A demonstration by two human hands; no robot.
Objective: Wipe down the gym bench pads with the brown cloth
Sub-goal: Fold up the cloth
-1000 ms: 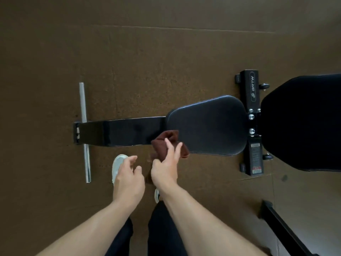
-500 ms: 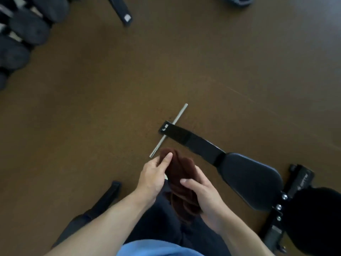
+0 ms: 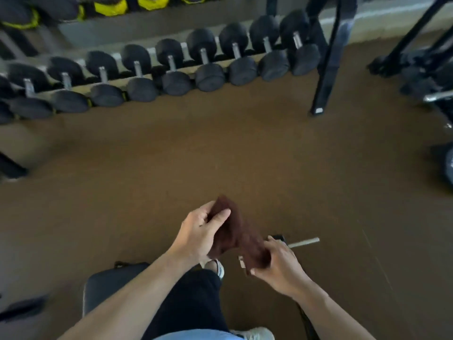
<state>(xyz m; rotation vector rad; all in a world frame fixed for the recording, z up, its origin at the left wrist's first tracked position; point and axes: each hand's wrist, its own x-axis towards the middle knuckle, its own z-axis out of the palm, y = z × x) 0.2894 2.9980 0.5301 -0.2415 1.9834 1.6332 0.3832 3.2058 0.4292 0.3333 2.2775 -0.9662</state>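
Both hands pinch the crumpled brown terry cloth [image 3: 235, 231], left hand [image 3: 198, 234] far end, right hand [image 3: 279, 266] near end; a loosening pinch could drop it on the floor.

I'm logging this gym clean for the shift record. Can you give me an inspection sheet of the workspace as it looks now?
Surface: brown floor, bare in the middle.
Job's things: brown cloth held off the floor; a black pad at lower left.
Clutter: steel bar on the floor.
Grippers: left hand and right hand each grip a cloth end.
Cables: nothing seen.
Surroundings: dumbbell rack ahead; black frame at right.
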